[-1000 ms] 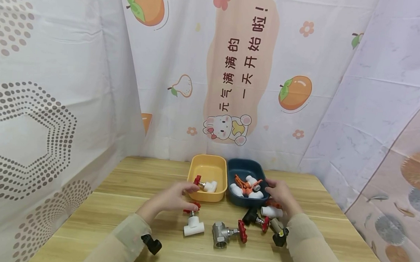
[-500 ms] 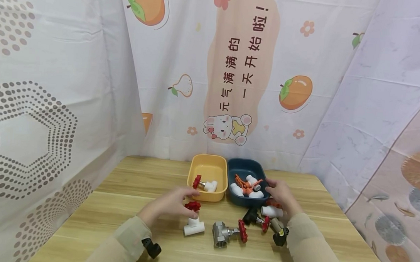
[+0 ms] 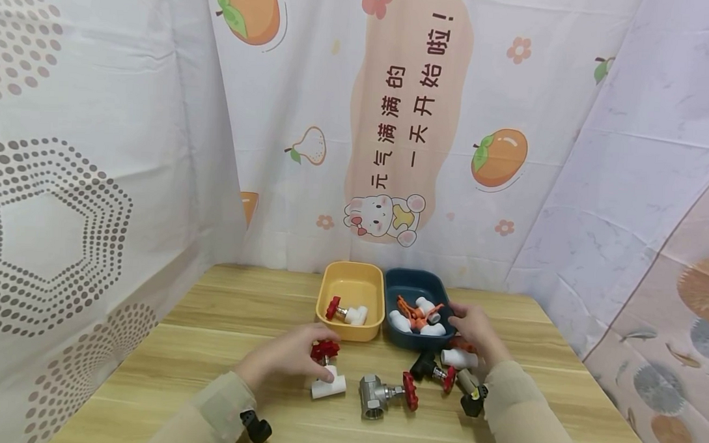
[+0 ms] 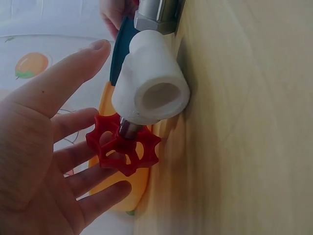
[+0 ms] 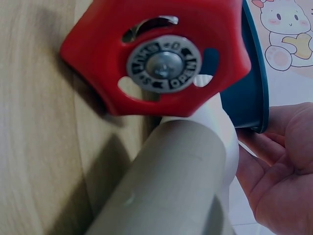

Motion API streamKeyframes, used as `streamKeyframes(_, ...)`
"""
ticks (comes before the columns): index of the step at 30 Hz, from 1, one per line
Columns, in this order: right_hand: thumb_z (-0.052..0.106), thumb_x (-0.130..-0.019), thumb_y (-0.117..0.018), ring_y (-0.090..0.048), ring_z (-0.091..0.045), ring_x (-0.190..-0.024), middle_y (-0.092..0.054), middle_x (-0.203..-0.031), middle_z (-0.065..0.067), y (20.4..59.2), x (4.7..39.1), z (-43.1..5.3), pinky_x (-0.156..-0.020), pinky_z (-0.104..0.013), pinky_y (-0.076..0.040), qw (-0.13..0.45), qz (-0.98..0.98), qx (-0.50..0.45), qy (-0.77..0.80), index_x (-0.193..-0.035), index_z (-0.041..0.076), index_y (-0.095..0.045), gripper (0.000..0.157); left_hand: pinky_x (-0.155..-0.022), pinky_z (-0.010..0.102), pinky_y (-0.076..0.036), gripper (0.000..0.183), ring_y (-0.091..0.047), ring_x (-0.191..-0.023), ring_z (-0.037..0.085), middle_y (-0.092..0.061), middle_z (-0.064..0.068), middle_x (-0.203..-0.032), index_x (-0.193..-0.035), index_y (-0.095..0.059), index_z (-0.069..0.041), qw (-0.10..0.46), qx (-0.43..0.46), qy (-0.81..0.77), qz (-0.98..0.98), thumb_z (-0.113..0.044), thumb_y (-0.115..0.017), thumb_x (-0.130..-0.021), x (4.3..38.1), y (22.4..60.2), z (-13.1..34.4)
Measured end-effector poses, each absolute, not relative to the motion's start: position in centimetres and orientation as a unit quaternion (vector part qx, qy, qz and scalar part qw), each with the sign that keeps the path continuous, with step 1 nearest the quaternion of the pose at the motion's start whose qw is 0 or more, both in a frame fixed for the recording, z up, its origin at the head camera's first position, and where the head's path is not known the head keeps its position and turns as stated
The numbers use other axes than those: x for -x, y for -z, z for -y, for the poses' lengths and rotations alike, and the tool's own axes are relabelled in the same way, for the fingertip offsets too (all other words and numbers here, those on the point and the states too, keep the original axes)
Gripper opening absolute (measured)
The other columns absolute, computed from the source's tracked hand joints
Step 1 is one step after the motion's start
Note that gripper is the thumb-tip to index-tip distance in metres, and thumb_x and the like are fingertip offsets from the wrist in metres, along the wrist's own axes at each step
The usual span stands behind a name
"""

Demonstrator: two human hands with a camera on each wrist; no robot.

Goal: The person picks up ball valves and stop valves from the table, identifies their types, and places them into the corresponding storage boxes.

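1 valve (image 3: pixel 357 315) is held in the yellow bin (image 3: pixel 355 288) and several orange-handled ones (image 3: pixel 418 323) in the blue bin (image 3: pixel 409 283), while at least 5 more are left on the desk (image 3: pixel 246 299), so the work is judged part done. On the desk, the white valve (image 3: pixel 328 388) is straddled by the left fingers (image 4: pixel 105 197), spread and gripping nothing. The blue bin is touched by the right fingers (image 5: pixel 264 146); whether it is gripped cannot be told.

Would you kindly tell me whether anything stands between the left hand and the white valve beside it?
Nothing visible stands between the left hand and the white valve: in the left wrist view, the fingers spread behind its red handwheel. The metal valve lies beyond the white valve, out of the way.
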State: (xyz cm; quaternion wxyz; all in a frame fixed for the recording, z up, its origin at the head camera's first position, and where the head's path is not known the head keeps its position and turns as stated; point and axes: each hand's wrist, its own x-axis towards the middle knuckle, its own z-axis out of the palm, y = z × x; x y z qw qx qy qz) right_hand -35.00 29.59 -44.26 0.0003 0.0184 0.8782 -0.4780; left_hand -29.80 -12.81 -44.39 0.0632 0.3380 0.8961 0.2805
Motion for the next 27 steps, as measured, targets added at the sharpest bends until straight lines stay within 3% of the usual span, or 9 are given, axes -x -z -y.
streamKeyframes(10,-0.001,-0.099,-0.058,-0.069,-0.03,-0.098,-0.053,-0.137,-0.036,44.6,35.2,-29.8,-0.07,-0.04,-0.062,-0.004,-0.879,-0.019,0.477,-0.149,-0.004,-0.046,0.052,-0.1,0.04,-0.049,0.08,-0.056,-0.117,0.013,-0.06,-0.008,-0.129,-0.137,-0.063,-0.017,0.062,-0.351,-0.275,-0.893,-0.059,-0.086,-0.073,29.6,45.0,12.7)
streamKeyframes(27,0.003,-0.099,-0.058,-0.069,-0.026,-0.091,-0.053,-0.138,-0.035,44.5,35.3,-29.8,-0.068,-0.039,-0.062,0.0,-0.881,-0.019,0.473,-0.149,-0.003,-0.047,0.052,-0.102,0.044,-0.047,0.089,-0.053,-0.12,0.014,-0.056,-0.007,-0.133,-0.145,-0.056,-0.019,0.071,-0.353,-0.247,-0.9,-0.052,-0.09,-0.069,29.5,45.7,12.4)
